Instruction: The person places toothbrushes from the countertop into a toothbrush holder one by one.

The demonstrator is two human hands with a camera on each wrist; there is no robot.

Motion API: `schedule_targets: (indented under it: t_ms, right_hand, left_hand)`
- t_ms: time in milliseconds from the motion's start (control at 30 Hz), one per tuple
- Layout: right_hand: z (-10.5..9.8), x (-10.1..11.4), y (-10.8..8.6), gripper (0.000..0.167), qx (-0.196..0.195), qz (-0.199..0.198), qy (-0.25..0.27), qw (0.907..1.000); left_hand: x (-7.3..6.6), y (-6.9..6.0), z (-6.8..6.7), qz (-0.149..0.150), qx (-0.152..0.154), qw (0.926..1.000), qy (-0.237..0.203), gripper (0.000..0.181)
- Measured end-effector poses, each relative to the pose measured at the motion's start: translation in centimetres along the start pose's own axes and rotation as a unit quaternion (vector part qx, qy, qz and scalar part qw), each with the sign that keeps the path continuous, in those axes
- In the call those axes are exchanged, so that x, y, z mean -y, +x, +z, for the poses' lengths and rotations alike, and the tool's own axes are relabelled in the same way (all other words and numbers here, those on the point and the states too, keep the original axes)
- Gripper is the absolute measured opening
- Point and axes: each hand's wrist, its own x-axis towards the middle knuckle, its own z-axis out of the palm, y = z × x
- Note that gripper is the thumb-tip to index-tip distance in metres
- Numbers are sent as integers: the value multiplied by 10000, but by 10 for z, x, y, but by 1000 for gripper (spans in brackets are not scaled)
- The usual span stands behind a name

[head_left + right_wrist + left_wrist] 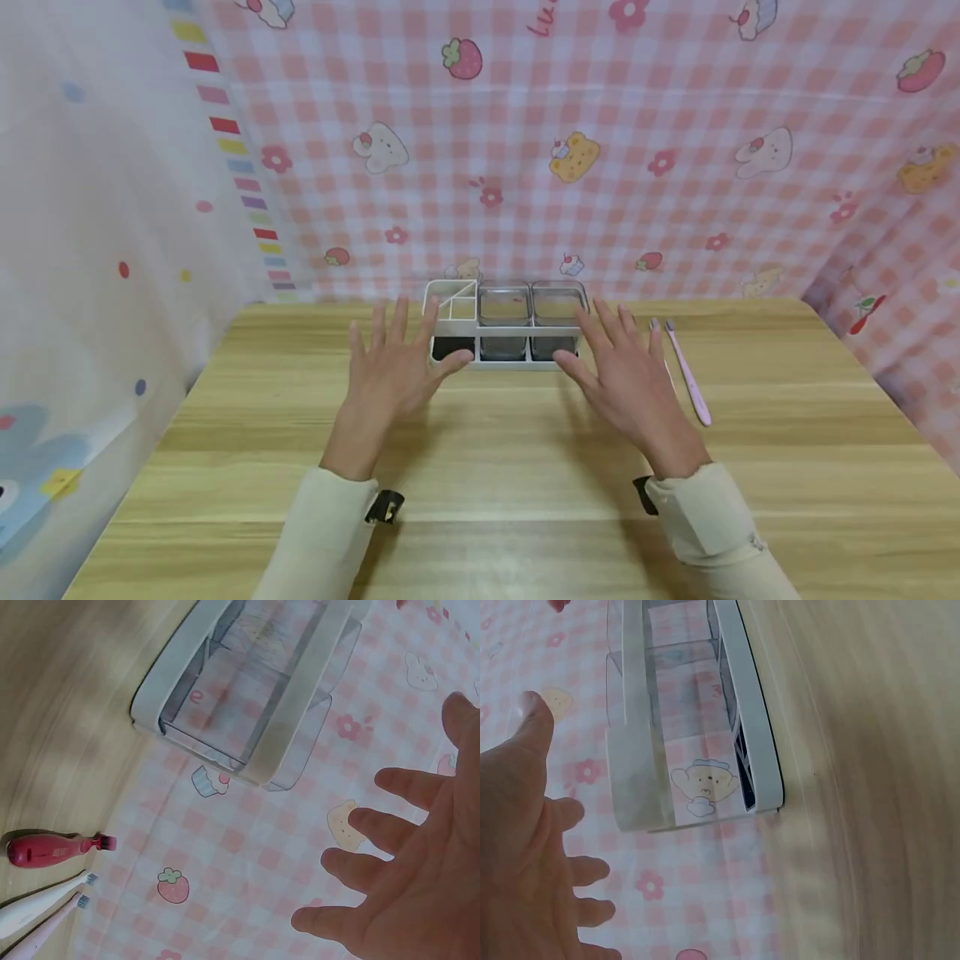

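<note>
Head view: rack point(504, 332) is lying between left grip point(393, 371) and right grip point(628, 375), long axis running left-right; both spreading wide, holding nothing.

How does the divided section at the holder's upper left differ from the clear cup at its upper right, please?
The divided section is whitish and split by partitions, one slanting; the clear cup is see-through, with none visible. The divided section lies nearer the left hand, the clear cup nearer the right hand. Both sit atop the same holder.
</note>
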Motion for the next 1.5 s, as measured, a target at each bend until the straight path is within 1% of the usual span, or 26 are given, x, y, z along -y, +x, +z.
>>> schedule_targets:
  t_ms: [133,333,433,567,633,833,1033,1167,1333,1500]
  right_hand:
    - [-2,-1,3,74,-230,-1,100,9997]
    - [-6,0,10,69,-608,-134,237,9978]
    - [-9,-1,12,66,-740,-109,232,9969]
    - [-12,-5,14,61,-882,-12,194,9959]
    - [-14,-8,15,59,-828,109,222,9963]
    - [-29,-22,18,57,-413,659,437,9960]
    - [-44,-40,26,56,-312,994,691,9922]
    - [-48,-57,28,61,-175,1285,972,9868]
    - [-47,-86,24,70,115,1743,1387,9748]
    - [-44,-114,16,77,393,2106,1553,9644]
  left_hand:
    - [-1,10,-2,38,-42,9999,-133,97]
    - [-3,22,-6,62,-151,9994,-292,96]
    - [-3,28,-6,71,-294,9989,-352,100]
    - [-2,35,-4,17,-452,9974,-561,110]
    - [-1,36,-2,-40,-466,9964,-713,114]
    - [2,42,4,-111,-504,9933,-1035,120]
    - [1,50,4,-123,-601,9898,-1283,122]
    - [-2,56,4,-63,-664,9874,-1434,120]
    - [-4,63,5,19,-721,9839,-1636,114]
    - [-4,66,9,-46,-646,9795,-1908,109]
